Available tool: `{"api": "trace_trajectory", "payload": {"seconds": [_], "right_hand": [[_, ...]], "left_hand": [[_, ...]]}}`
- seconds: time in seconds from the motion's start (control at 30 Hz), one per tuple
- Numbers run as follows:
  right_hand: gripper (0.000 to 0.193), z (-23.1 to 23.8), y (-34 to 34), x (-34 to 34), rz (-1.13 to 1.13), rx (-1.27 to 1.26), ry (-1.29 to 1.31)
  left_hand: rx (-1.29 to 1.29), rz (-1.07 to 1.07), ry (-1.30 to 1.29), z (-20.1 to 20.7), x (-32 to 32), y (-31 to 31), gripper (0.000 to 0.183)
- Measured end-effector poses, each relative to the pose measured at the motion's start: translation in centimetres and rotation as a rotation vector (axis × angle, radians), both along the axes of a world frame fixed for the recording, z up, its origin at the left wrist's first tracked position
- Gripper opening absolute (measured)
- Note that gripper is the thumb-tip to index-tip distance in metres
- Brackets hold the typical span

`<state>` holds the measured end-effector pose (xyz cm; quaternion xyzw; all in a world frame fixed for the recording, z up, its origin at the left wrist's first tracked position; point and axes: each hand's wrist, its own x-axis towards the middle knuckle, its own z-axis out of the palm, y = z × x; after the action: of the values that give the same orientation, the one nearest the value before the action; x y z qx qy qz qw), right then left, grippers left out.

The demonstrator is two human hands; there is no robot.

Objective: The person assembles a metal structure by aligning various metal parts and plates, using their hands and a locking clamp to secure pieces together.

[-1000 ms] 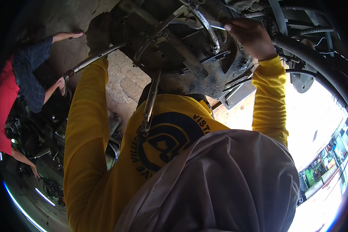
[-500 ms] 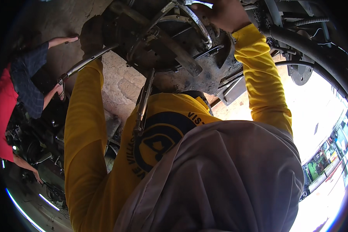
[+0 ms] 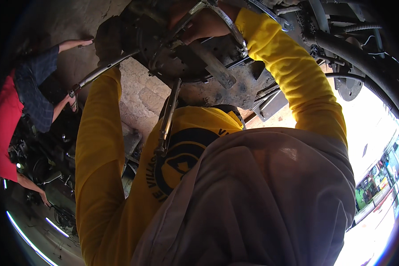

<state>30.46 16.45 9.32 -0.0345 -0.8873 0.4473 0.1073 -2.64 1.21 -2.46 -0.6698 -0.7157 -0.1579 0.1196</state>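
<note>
My right hand (image 3: 205, 23) reaches in among curved metal arms (image 3: 228, 24) above a dark round plate with holes (image 3: 164, 66). Its fingers look bent beside the middle of the arms, partly covered by a bar and by shadow; what they grip is hidden. A silver wrench (image 3: 272, 15) lies just right of my right wrist. My left hand (image 3: 108, 37) is a dark shape in shade at the upper left, its fingers not distinguishable. One long metal rod (image 3: 103, 71) crosses by the left wrist. A second rod (image 3: 167, 119) points down from the plate toward my chest.
Thick dark pipes and hoses (image 3: 354, 57) run along the upper right. A flat bar (image 3: 215, 68) sticks out below the plate. Pale rough ground (image 3: 142, 86) shows beneath. At the far left stands another person in a red top (image 3: 6, 119), near dark machine parts (image 3: 40, 168).
My right hand has moved left and inward, from beside the curved arms to between them. The wrench now shows where that hand was. My left arm has hardly moved.
</note>
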Motion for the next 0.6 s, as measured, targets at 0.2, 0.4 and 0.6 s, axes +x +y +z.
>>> {"api": "trace_trajectory", "payload": {"seconds": [0.2,0.4,0.6], "right_hand": [[0.028,-0.4,-0.3,-0.1,0.048,-0.063,-0.013],[0.028,-0.7,-0.1,0.9,0.021,-0.085,-0.024],[0.028,-0.8,-0.1,0.9,0.022,-0.104,-0.024]], "left_hand": [[0.159,-0.147,0.211,-1.1,-1.9,-0.5,0.030],[0.034,-0.013,-0.110,0.6,1.2,-0.3,0.029],[0.047,-0.002,-0.106,1.0,1.6,-0.2,0.029]]}}
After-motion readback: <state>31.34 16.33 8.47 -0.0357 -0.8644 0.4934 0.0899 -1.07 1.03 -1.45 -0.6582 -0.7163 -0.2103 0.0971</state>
